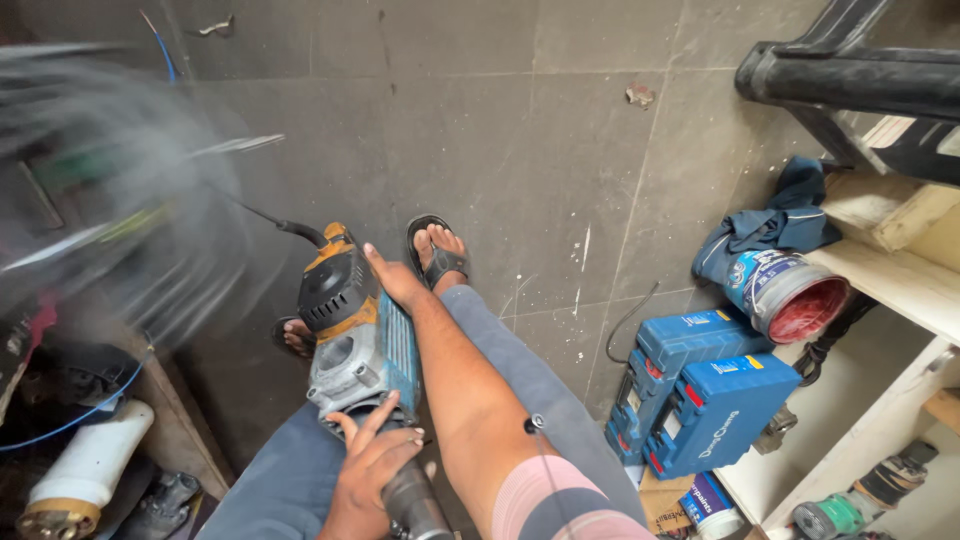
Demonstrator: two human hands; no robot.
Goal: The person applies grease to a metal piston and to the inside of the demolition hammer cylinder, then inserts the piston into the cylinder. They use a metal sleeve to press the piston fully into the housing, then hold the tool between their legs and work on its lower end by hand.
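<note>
Fingers of both hands on a blue and orange demolition hammer (pixel 355 335) across the lap.

Left hand (pixel 368 465) wraps loosely round the dark metal nose at the tool's near end, fingers (pixel 385 415) partly spread; right hand (pixel 395 280) lies flat, unclenched, against the motor housing by the orange rear handle (its cable trails toward the floor's far left). Two blue tool cases (pixel 700 395) stand on the floor (pixel 560 150) by the right-hand wooden shelf (pixel 900 270), beside a tipped paint bucket (pixel 785 295).
</note>
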